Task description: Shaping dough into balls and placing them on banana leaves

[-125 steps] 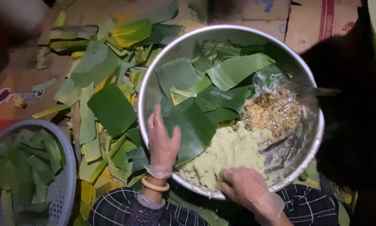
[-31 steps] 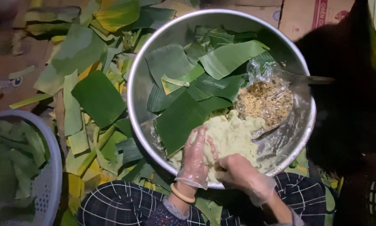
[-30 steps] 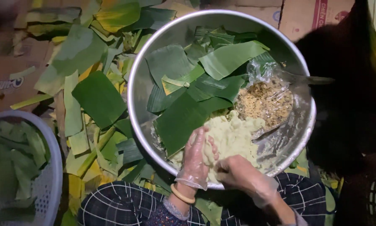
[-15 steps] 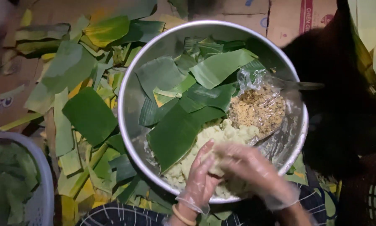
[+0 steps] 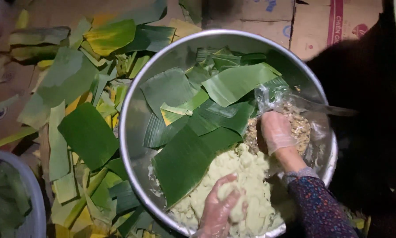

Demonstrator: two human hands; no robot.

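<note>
A big metal bowl (image 5: 138, 110) holds banana leaf pieces (image 5: 187, 158), a heap of pale yellow mash (image 5: 251, 176) and a clear bag of brown crumbly filling (image 5: 301, 125). My left hand (image 5: 220, 211), in a thin plastic glove, cups a lump of the pale mash at the bowl's near edge. My right hand (image 5: 275, 132), gloved too, reaches into the bag of brown filling with fingers curled down into it. A spoon handle (image 5: 330, 110) sticks out of the bag over the bowl's right rim.
Cut banana leaves (image 5: 85, 134) lie scattered on cardboard left of the bowl. A pale plastic basket (image 5: 28, 211) with more leaves sits at the lower left. Cardboard boxes (image 5: 317, 26) stand behind the bowl. A dark shape (image 5: 374, 110) fills the right side.
My right hand has left the mash and moved up and right into the bag of brown filling. My left hand stays at the near edge, now cupping a lump of mash.
</note>
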